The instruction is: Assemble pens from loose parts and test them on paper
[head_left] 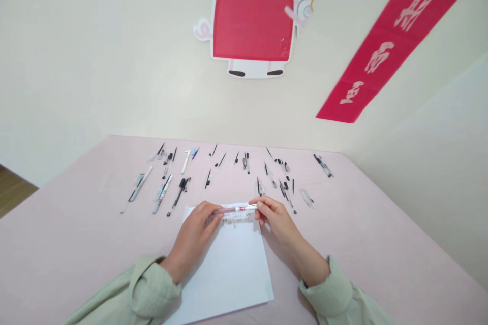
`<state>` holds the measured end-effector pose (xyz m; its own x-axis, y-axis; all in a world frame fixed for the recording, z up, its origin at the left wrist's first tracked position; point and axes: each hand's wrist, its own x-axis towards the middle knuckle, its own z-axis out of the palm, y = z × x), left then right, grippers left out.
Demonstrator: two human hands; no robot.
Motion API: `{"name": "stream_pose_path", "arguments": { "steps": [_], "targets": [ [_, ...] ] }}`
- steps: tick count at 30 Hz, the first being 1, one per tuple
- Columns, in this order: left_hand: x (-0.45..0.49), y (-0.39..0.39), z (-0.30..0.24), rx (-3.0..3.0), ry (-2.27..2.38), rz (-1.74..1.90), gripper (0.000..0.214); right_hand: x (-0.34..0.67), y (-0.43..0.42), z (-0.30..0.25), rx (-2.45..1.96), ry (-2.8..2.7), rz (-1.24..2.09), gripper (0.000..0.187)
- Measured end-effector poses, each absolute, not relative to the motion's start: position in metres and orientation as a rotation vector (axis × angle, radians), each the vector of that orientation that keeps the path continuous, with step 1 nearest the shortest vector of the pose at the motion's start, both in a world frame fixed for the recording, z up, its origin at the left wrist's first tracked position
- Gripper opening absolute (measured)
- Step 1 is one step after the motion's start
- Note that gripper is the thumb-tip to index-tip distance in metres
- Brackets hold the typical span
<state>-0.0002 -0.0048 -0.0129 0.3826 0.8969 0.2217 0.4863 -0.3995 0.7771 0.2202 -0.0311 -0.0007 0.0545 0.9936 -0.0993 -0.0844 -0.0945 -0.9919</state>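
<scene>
A slim pen with a white and red section at its right part is stretched level between my hands. My left hand pinches its left end, and my right hand grips the white right end between thumb and fingers. Beneath them lies a white sheet of paper with some small marks or writing near its top edge. The pen's exact tip is hidden by my fingers.
Pens and pen parts are spread over the pink tabletop beyond the paper, among them a black pen, a whitish pen and a clear-barrelled pen. A wall with a red banner and a cartoon cutout stands behind.
</scene>
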Motion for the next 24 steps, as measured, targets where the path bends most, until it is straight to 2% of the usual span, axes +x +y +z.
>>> {"name": "stream_pose_path", "arguments": {
  "steps": [7,11,15,18,20,24],
  "targets": [
    [-0.001,-0.002,-0.017,1.998,1.130,0.942,0.022,0.241,-0.049,0.025,-1.445,-1.616,1.175,0.017],
    [0.000,-0.002,-0.022,2.001,1.139,0.950,0.030,0.270,-0.056,0.028,-1.550,-1.706,0.960,0.012],
    [0.000,-0.002,-0.023,1.988,1.183,0.957,0.031,0.348,-0.046,0.015,-1.725,-1.524,0.444,0.020],
    [0.000,-0.001,-0.023,2.013,1.170,0.934,0.028,0.423,-0.045,-0.001,-2.094,-1.101,-0.026,0.029],
    [-0.001,0.000,-0.025,2.026,1.161,0.925,0.029,0.466,-0.050,-0.010,-2.222,-0.922,-0.102,0.038],
    [0.000,0.002,-0.031,2.040,1.139,0.883,0.029,0.516,-0.056,-0.021,-2.392,-0.807,-0.125,0.035]
  ]
}}
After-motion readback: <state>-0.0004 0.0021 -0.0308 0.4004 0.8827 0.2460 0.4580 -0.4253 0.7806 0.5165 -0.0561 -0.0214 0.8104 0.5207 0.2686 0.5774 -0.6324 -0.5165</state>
